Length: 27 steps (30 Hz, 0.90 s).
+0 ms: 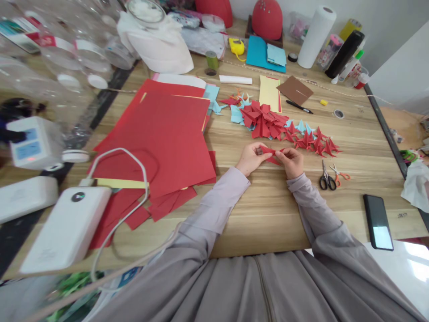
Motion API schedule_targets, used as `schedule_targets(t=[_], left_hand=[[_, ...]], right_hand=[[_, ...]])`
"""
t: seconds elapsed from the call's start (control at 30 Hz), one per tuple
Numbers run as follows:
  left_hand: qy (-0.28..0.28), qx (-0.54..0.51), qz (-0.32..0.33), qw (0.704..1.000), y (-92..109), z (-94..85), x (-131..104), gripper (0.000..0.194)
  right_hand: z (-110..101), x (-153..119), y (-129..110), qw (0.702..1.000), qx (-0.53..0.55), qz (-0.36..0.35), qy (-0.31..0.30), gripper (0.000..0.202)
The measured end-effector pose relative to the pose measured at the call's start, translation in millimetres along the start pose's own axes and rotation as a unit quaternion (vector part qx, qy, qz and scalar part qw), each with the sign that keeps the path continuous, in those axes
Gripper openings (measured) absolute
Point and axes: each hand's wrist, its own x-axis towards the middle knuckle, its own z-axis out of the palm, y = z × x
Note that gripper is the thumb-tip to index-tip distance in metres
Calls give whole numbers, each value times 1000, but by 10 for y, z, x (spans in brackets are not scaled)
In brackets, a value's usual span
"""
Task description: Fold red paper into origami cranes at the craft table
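Note:
Between my two hands is a small piece of folded red paper (270, 156), held just above the wooden table. My left hand (250, 159) pinches its left side with thumb and fingers. Its right end is gripped by my right hand (291, 161), the thumb lying along the fold. Just beyond my hands lies a heap of folded red paper pieces (263, 120), with light blue folded pieces (237, 115) among them. Several finished-looking red paper cranes (313, 141) stand to the right of the heap. Parts of the held paper are hidden by my fingers.
Large red paper sheets (167, 138) are stacked at left, near a white power bank (67, 228) with a looped cable. Black scissors (325, 176), orange scissors (338, 174) and a phone (378, 221) lie at right. Plastic bottles (83, 58) crowd the far left.

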Motion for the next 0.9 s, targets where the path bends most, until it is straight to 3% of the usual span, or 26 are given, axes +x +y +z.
schedule_targets(t=[0.37,0.77,0.9], left_hand=[[0,-5,-6,1000,11,2,-8,28],[12,68,10,998,1,-3,-12,30],[25,36,-2,999,-14,-9,5,31]], right_hand=[[6,19,18,997,54,58,-10,40],[-9,29,27,998,22,29,-48,36],[-40,24,7,998,13,21,-64,33]])
